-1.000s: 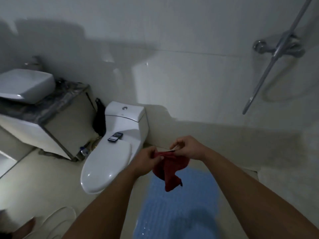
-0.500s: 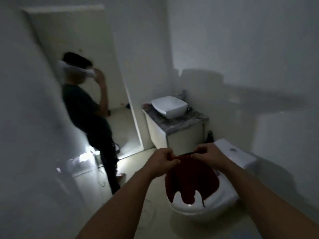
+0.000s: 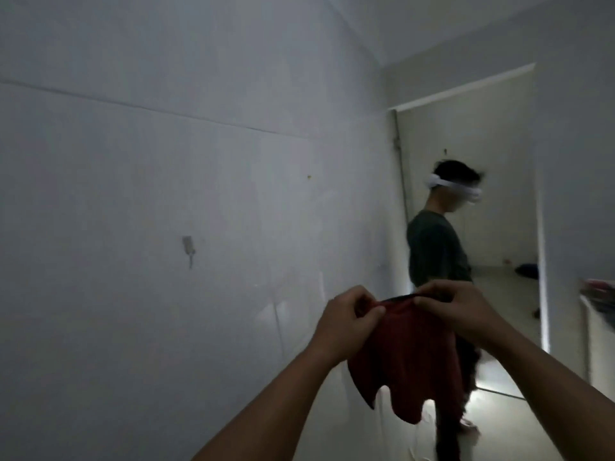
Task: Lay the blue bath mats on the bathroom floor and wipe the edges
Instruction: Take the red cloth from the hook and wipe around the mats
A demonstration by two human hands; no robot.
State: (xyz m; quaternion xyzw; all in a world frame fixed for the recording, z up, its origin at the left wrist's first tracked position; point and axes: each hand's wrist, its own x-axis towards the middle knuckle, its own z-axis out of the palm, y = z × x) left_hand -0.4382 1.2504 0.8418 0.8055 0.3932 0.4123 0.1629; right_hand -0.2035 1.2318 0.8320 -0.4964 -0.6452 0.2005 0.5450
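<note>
Both my left hand [image 3: 349, 322] and right hand [image 3: 456, 311] pinch the red cloth [image 3: 409, 364] lower centre; no mat in view, bystander [image 3: 436, 254] right, collision risk.

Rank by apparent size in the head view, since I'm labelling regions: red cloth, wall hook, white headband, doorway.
1. doorway
2. red cloth, though nearness to the camera enlarges it
3. white headband
4. wall hook

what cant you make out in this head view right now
- Blue bath mats: not in the head view, which faces the wall.
- Second person: legs hidden behind the red cloth; outline blurred.
- Left hand and right hand: fingertips buried in cloth folds.
- Small wall fitting: too small and dim to identify.
</note>
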